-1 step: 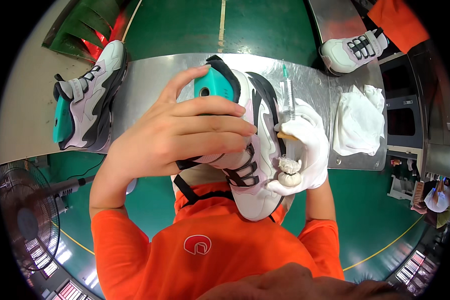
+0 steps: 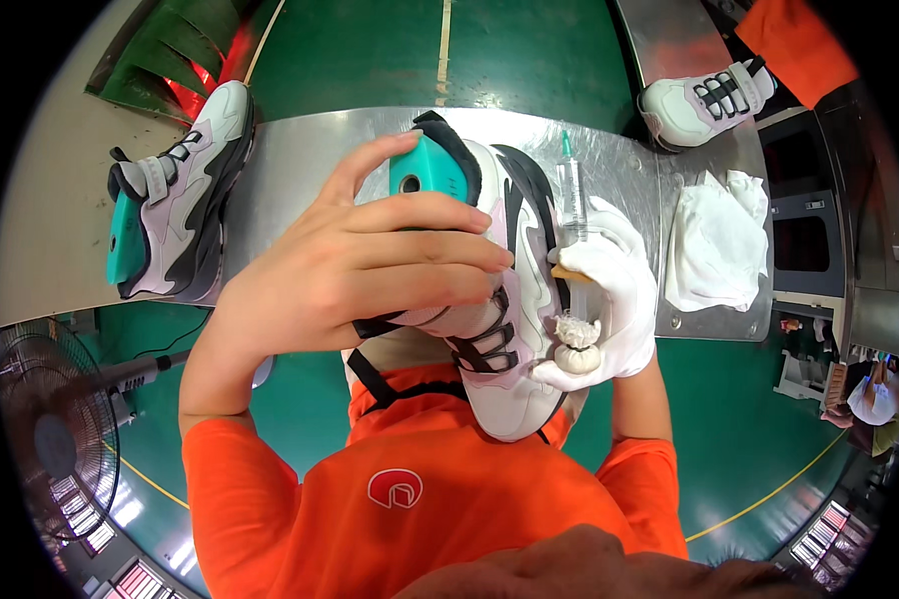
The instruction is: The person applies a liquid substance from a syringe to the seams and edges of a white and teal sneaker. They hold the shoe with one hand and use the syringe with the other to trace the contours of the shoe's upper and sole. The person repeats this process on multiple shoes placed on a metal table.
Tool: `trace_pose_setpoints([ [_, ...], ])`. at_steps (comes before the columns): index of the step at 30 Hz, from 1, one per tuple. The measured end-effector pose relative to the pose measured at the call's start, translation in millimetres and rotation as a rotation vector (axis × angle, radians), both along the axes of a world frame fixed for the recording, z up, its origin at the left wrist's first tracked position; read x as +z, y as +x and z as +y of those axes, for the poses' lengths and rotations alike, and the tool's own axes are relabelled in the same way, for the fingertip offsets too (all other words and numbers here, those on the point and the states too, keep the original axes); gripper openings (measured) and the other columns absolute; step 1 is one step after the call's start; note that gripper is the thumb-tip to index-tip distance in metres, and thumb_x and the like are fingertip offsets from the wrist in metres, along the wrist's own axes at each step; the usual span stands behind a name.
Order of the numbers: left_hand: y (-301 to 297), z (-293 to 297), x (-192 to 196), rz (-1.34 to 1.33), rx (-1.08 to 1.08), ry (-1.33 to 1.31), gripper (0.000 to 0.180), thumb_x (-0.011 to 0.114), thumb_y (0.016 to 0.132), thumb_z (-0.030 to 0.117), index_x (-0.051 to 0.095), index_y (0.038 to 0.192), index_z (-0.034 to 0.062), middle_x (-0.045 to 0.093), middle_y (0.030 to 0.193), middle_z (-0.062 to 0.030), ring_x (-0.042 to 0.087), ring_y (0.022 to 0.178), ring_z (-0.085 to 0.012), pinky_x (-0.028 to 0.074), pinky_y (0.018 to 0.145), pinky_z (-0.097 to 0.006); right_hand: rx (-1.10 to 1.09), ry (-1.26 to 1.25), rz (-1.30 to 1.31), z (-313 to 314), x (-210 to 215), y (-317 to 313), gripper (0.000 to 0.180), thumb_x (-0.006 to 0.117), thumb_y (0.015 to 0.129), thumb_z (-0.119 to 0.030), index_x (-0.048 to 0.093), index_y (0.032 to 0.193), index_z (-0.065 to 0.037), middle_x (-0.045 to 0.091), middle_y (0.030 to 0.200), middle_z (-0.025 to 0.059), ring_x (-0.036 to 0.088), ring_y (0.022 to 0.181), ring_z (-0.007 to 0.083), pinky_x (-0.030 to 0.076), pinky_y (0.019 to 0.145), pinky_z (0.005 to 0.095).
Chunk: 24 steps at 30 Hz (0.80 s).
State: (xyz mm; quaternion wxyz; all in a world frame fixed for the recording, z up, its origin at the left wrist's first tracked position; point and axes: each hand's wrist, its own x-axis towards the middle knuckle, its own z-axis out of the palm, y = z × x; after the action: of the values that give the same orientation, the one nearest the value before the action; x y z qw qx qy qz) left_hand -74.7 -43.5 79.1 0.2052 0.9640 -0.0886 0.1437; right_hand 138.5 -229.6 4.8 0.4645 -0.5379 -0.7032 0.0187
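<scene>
My bare left hand (image 2: 385, 245) is wrapped round a white and pale-lilac sneaker (image 2: 504, 394), its toe pointing toward me. A teal shoe last (image 2: 428, 170) fills the sneaker's opening, and my thumb presses on it. Beside the sole, my right hand (image 2: 619, 290), in a white glove, is closed round a clear syringe (image 2: 571, 195) with a green tip pointing away from me. Within the same hand are a tan pad (image 2: 571, 273) and a round, white cloth dauber (image 2: 576, 357) tied at its neck. Part of the syringe is hidden by the gloved fingers.
To the left lies another sneaker (image 2: 185, 200) with a teal last. A third sneaker (image 2: 709, 103) stands at the far right near an orange sleeve (image 2: 799, 50). White cloths (image 2: 719, 245) rest on the metal table (image 2: 295, 165). A fan (image 2: 55, 439) stands at lower left.
The syringe in my right hand has tipped very slightly to the left. My left hand and the sneaker look unmoved.
</scene>
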Motion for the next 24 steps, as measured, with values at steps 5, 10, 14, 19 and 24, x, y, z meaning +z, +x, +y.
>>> trace_pose_setpoints([
  [5,1.3,0.4,2.6,0.021,-0.013,0.005,0.029,0.065,0.072,0.010,0.070,0.101,0.0115,0.070,0.115,0.0011,0.062,0.117,-0.0221,0.024,0.113,-0.059,0.065,-0.070,-0.138,-6.1,-0.9,5.6,0.090,0.085,0.047,-0.053,0.057,0.119,-0.007,0.064,0.104,0.0121,0.055,0.106,0.0382,0.038,0.104,0.0553],
  [10,-0.3,0.9,3.5,0.039,-0.022,0.017,0.041,0.067,0.061,0.005,0.068,0.102,0.0121,0.070,0.118,0.0008,0.060,0.119,-0.0229,0.023,0.113,-0.060,0.028,-0.026,0.300,-27.4,-24.4,25.7,0.094,0.085,0.047,-0.054,0.056,0.119,-0.001,0.061,0.103,0.0151,0.055,0.106,0.0360,0.040,0.097,0.0468],
  [14,-1.4,0.5,-0.5,0.003,-0.023,0.032,0.049,0.069,0.054,0.002,0.067,0.102,0.0124,0.069,0.118,0.0001,0.060,0.119,-0.0234,0.024,0.112,-0.060,-0.103,-0.010,0.450,-36.4,-24.5,14.7,0.092,0.085,0.053,-0.045,0.051,0.125,0.001,0.056,0.112,0.0184,0.055,0.106,0.0325,0.042,0.096,0.0436],
  [19,-5.1,0.1,-2.7,-0.081,-0.013,0.127,0.052,0.072,0.052,0.004,0.065,0.103,0.0119,0.069,0.119,-0.0014,0.061,0.117,-0.0251,0.028,0.110,-0.059,-0.199,0.008,0.462,-45.9,-27.0,10.7,0.095,0.085,0.057,-0.031,0.040,0.135,0.002,0.051,0.120,0.0159,0.056,0.106,0.0265,0.046,0.094,0.0377],
  [24,-11.6,-5.9,-2.4,-0.168,0.262,0.242,0.057,0.085,0.059,0.018,0.061,0.110,0.0081,0.068,0.120,-0.0072,0.061,0.105,-0.0284,0.039,0.097,-0.047,-0.406,0.053,0.661,-58.8,-31.1,13.0,0.097,0.084,0.060,-0.016,0.033,0.141,-0.002,0.050,0.122,0.0131,0.056,0.105,0.0223,0.051,0.087,0.0341],
])
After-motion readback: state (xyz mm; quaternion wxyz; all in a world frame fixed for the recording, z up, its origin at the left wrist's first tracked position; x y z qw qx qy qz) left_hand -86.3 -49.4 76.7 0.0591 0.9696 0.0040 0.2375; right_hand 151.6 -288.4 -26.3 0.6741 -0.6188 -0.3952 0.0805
